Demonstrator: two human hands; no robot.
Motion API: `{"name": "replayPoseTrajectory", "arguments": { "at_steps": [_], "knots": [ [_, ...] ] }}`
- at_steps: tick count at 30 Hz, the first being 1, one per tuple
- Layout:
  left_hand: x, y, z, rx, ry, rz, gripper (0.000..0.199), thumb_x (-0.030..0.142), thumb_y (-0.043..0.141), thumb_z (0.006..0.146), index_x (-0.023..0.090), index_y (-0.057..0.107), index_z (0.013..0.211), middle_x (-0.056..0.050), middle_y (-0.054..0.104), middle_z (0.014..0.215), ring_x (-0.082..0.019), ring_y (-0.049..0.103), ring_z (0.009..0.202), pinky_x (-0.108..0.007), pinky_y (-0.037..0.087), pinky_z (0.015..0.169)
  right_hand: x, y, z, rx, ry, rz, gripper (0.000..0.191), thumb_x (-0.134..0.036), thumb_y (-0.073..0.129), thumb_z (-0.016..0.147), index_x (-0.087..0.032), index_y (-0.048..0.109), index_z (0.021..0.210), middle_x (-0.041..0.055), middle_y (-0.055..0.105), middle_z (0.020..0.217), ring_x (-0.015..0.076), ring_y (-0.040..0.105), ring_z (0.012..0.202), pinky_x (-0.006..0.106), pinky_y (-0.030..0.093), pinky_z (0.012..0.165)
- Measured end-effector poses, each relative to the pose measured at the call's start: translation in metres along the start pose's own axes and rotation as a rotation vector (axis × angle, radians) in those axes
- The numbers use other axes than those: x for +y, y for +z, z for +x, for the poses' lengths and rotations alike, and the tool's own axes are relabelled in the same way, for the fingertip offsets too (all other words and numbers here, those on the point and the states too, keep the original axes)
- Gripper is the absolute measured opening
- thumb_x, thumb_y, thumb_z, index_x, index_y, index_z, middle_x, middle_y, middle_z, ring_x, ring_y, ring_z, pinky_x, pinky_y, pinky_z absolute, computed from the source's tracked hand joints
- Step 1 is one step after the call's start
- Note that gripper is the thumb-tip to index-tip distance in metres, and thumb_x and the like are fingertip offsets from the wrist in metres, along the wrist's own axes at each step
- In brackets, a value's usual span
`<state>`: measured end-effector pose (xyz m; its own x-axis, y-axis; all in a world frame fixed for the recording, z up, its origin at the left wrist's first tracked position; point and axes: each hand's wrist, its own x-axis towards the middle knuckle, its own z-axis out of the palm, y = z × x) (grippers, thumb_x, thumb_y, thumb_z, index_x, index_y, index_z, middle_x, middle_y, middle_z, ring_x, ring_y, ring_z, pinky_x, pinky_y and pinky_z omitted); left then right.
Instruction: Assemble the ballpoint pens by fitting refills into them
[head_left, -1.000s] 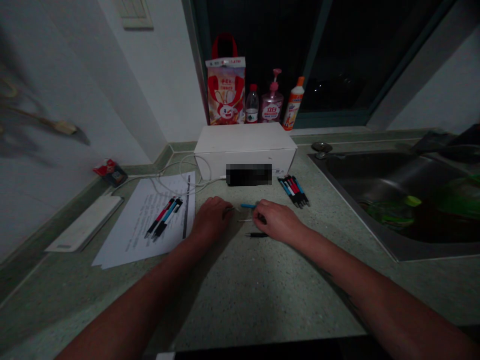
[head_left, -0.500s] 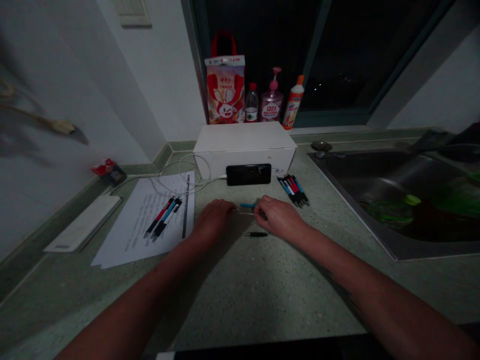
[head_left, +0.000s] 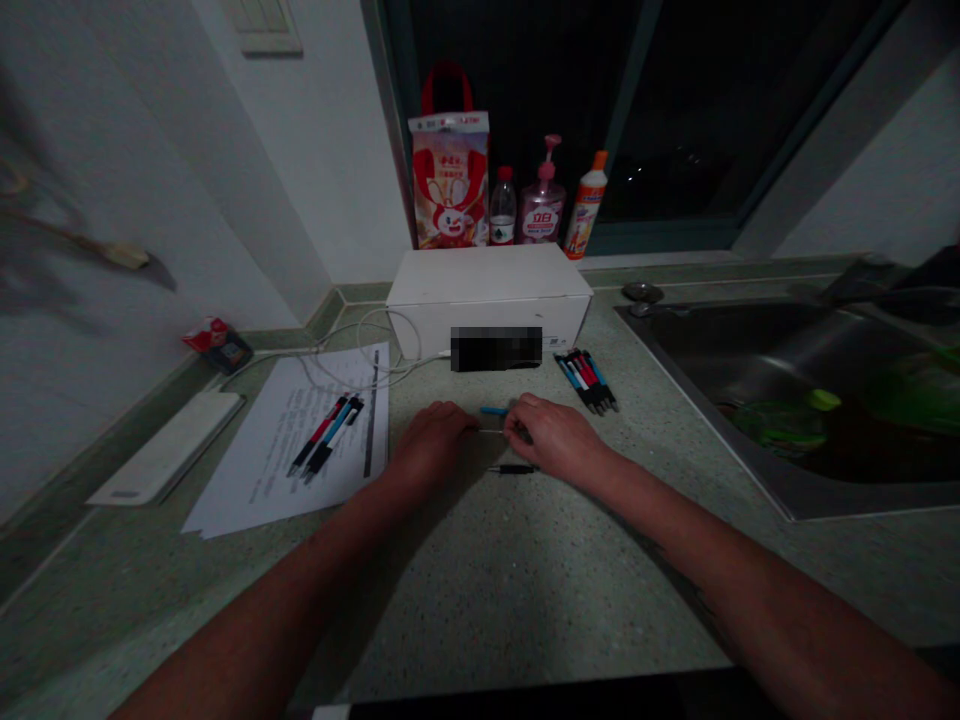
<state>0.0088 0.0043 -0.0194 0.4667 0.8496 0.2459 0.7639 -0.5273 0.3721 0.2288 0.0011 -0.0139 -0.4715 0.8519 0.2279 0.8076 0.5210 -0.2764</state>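
Closer together, left hand [head_left: 431, 445] and right hand [head_left: 547, 440] pinch a thin pen refill [head_left: 491, 431].

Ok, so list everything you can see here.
Cardboard box: one, white, back of counter.
Pixelated patch: one, dark, against box.
Charging cable: one, white, left of box.
Paper sheets: few, white, left.
Retractable pens: two, red and blue, on paper.
Pen bundle: several, mixed colours, right of box.
Blue pen part: one, blue, beyond hands.
Black pen part: one, black, nearer than hands.
Bottles: three, mixed, on sill.
Tote bag: one, red-white, on sill.
Steel sink: one, grey, right.
Left hand: bare, beside metal piece.
Right hand: bare, beside metal piece.
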Motion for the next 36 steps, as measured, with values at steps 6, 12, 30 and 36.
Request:
{"name": "replayPoseTrajectory", "arguments": {
  "at_steps": [6,12,30,36],
  "knots": [
    [0.006,0.006,-0.002,-0.057,0.102,0.007,0.018,0.018,0.057,0.093,0.02,0.074,0.098,-0.006,0.073,0.09,-0.025,0.066,0.089,-0.041,0.05,0.083,-0.004,0.003,0.0,-0.066,-0.021,-0.008,0.005,-0.018,0.065,0.087,-0.019,0.07,0.086,0.0037,0.065,0.087,0.0159,0.06,0.074,0.028,0.036,0.062],
    [-0.004,0.009,0.003,0.033,0.042,0.087,0.021,0.019,0.058,0.096,0.02,0.074,0.108,-0.008,0.073,0.1,-0.026,0.064,0.097,-0.042,0.049,0.089,-0.002,0.0,0.001,0.005,-0.025,0.001,0.01,-0.024,0.064,0.095,-0.019,0.071,0.1,0.0065,0.068,0.098,0.0209,0.064,0.093,0.031,0.046,0.075],
    [-0.009,0.007,0.01,-0.017,0.002,0.215,0.018,0.014,0.054,0.096,0.018,0.07,0.092,-0.009,0.068,0.095,-0.026,0.06,0.093,-0.039,0.047,0.085,0.004,0.001,0.005,0.05,-0.02,-0.133,0.015,-0.015,0.063,0.093,-0.018,0.075,0.1,0.0088,0.072,0.096,0.0244,0.06,0.094,0.036,0.042,0.082],
    [-0.002,0.003,0.011,0.064,-0.121,0.056,0.019,0.014,0.052,0.096,0.017,0.071,0.094,-0.009,0.071,0.092,-0.026,0.064,0.091,-0.039,0.048,0.085,0.002,-0.001,0.004,0.086,-0.026,-0.081,0.014,-0.015,0.062,0.093,-0.018,0.074,0.1,0.0092,0.072,0.097,0.0242,0.061,0.094,0.036,0.043,0.081]
  ]
}}
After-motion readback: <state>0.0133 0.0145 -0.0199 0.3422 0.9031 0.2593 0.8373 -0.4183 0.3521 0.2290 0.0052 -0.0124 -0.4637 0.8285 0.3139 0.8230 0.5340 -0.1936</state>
